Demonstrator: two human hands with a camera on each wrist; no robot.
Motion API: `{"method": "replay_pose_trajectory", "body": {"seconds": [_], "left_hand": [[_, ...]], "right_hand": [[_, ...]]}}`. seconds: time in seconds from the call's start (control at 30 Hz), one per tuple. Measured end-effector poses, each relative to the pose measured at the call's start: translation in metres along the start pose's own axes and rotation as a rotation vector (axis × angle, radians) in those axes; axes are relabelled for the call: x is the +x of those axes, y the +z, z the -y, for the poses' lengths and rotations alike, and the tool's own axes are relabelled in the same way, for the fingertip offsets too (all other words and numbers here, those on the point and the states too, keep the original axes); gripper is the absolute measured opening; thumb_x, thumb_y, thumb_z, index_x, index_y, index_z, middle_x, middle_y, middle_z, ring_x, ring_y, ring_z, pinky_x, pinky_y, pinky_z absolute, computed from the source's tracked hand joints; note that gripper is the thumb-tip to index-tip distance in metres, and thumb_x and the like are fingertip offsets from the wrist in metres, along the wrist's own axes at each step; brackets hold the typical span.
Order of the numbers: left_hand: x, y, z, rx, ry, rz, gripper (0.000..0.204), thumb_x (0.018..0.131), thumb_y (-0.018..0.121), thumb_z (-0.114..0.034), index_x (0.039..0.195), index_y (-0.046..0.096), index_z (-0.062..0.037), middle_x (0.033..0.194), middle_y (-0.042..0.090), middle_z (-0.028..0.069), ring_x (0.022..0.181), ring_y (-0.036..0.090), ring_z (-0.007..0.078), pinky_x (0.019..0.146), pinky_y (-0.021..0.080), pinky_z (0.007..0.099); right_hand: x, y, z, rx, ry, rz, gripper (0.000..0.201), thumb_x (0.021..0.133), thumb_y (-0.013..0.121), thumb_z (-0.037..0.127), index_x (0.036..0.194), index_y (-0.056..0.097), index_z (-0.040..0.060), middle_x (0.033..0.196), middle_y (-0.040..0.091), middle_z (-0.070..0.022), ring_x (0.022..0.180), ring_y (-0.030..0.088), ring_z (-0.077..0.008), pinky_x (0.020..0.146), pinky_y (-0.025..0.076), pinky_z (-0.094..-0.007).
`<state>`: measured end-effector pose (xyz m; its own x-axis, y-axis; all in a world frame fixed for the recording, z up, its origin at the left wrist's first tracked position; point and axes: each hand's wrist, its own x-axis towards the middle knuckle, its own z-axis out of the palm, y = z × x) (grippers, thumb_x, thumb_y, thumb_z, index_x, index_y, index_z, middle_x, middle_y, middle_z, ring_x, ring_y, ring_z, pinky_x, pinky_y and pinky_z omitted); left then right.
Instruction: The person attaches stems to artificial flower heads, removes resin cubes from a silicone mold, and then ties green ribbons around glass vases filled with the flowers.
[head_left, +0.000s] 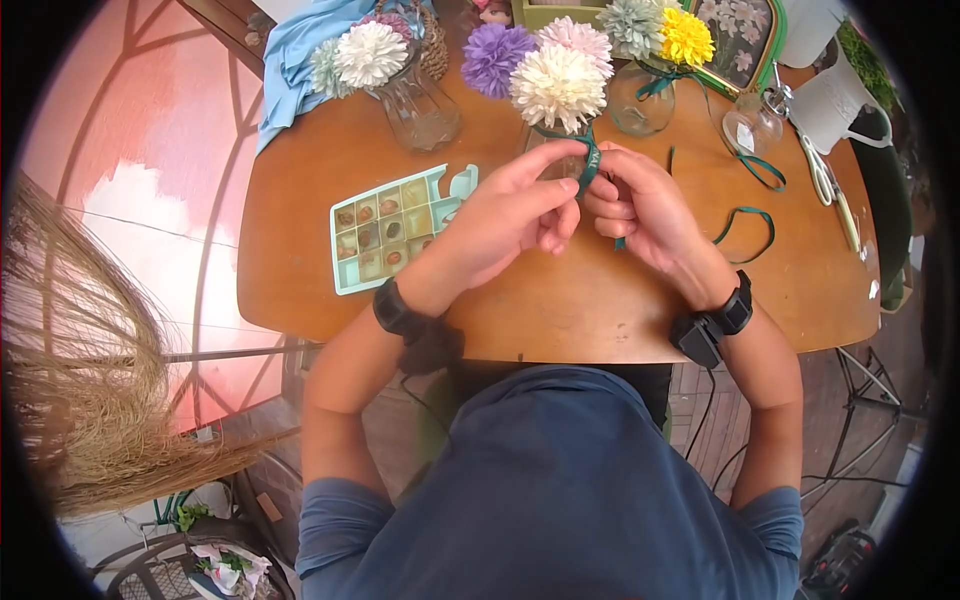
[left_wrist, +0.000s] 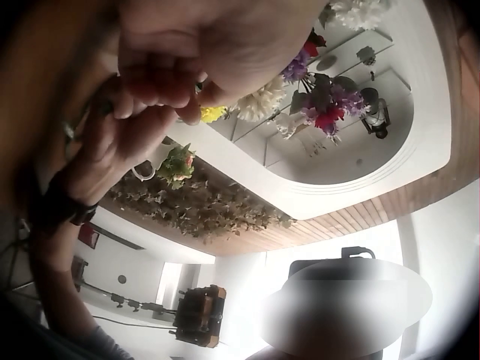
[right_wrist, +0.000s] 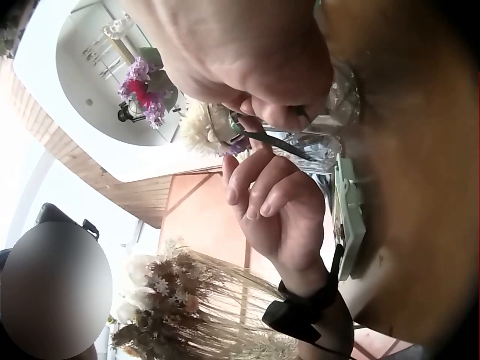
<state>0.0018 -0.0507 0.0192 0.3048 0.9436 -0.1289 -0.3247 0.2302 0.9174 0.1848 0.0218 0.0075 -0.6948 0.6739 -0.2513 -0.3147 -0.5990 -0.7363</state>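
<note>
Both hands meet at a dark green ribbon [head_left: 590, 170] just below a cream pompom flower [head_left: 558, 88] in a glass vase. The left hand [head_left: 515, 212] has its thumb and index finger at the ribbon, the other fingers loosely bent. Opposite it, the right hand [head_left: 645, 205] pinches the ribbon, its lower fingers curled. In the right wrist view a dark ribbon strip [right_wrist: 277, 144] runs between the right hand [right_wrist: 247, 52] and the left hand [right_wrist: 281, 202]. Fingers hide most of the vase.
A mint compartment tray [head_left: 385, 235] lies left of the hands. Behind stand a glass vase [head_left: 420, 112] with flowers and a round vase [head_left: 642, 105]. Loose ribbon [head_left: 770, 235], scissors [head_left: 822, 180], a glass bottle [head_left: 752, 125] and a white pitcher [head_left: 835, 110] are at the right.
</note>
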Motion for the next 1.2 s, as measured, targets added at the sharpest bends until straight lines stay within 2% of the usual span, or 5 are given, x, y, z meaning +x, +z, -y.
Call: {"method": "replay_pose_trajectory", "body": {"seconds": [0.43, 0.73, 0.93, 1.03, 1.2], "left_hand": [[0.016, -0.004, -0.004, 1.148, 0.512, -0.242, 0.024, 0.09, 0.064, -0.012, 0.11, 0.066, 0.0013, 0.075, 0.067, 0.0096, 0.061, 0.06, 0.0132, 0.059, 0.049, 0.0276], [0.008, -0.027, -0.012, 1.383, 0.615, -0.428, 0.016, 0.089, 0.065, -0.012, 0.101, 0.067, -0.0021, 0.071, 0.065, 0.0089, 0.058, 0.059, 0.0166, 0.058, 0.049, 0.0294], [-0.004, -0.033, -0.026, 1.217, 0.417, -0.422, 0.019, 0.09, 0.067, -0.016, 0.101, 0.066, -0.0008, 0.072, 0.064, 0.0072, 0.062, 0.059, 0.0139, 0.06, 0.049, 0.028], [-0.02, -0.055, -0.044, 1.27, 0.28, -0.492, 0.025, 0.089, 0.065, -0.028, 0.097, 0.066, -0.0039, 0.085, 0.069, 0.015, 0.078, 0.067, 0.0305, 0.07, 0.052, 0.0386], [-0.03, -0.106, -0.071, 1.539, 0.038, -0.735, 0.054, 0.08, 0.072, -0.043, 0.103, 0.061, 0.0044, 0.091, 0.068, 0.0213, 0.088, 0.066, 0.0357, 0.078, 0.051, 0.0419]], "right_hand": [[0.006, -0.017, 0.004, 0.117, 0.199, 0.146, 0.02, 0.1, 0.048, 0.023, 0.085, 0.051, 0.0111, 0.062, 0.042, 0.0064, 0.047, 0.029, -0.0025, 0.04, 0.024, -0.0193], [0.002, -0.017, 0.023, -0.04, -0.078, 0.007, 0.006, 0.097, 0.055, 0.008, 0.102, 0.056, 0.0092, 0.062, 0.029, 0.01, 0.049, 0.023, -0.0018, 0.042, 0.019, -0.0198], [0.012, -0.017, 0.009, -0.74, -0.445, -0.126, 0.041, 0.085, 0.073, 0.02, 0.117, 0.054, 0.0035, 0.079, 0.05, 0.0003, 0.062, 0.045, -0.0094, 0.053, 0.037, -0.0241], [0.022, -0.016, 0.003, -1.261, -0.685, -0.205, 0.063, 0.077, 0.081, 0.029, 0.124, 0.051, -0.0002, 0.1, 0.056, -0.0111, 0.083, 0.058, -0.0218, 0.072, 0.049, -0.033], [0.046, -0.007, 0.006, -1.481, -0.687, -0.183, 0.075, 0.073, 0.083, 0.035, 0.127, 0.048, -0.0029, 0.115, 0.055, -0.021, 0.105, 0.06, -0.0361, 0.09, 0.05, -0.0413]]}}
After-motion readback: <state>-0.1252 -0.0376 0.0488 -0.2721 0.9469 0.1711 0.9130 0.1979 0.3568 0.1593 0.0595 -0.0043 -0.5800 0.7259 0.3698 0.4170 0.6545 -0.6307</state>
